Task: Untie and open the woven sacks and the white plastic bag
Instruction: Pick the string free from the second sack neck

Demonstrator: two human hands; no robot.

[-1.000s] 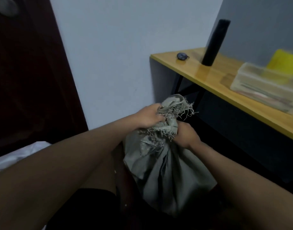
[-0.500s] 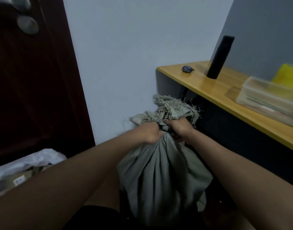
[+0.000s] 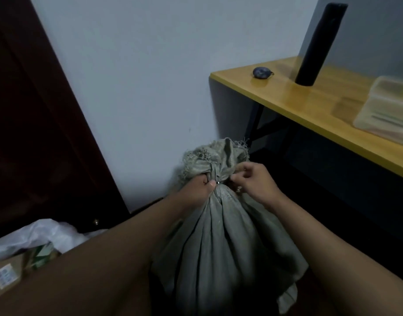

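A grey woven sack stands upright in front of me against the wall, its frayed mouth bunched and tied at the neck. My left hand grips the neck from the left, thumb pressed at the tie. On the right side of the neck, my right hand has its fingertips pinched at the tie. A white plastic bag lies at the lower left, partly hidden by my left arm.
A wooden desk stands at the right with a tall black cylinder, a small dark round object and a clear plastic box. A dark door is at the left. A cardboard box sits under the white bag.
The view has tilted down and the sack sits lower. My right hand has loosened from a full grip to fingertips at the tie. My left hand still holds the neck.
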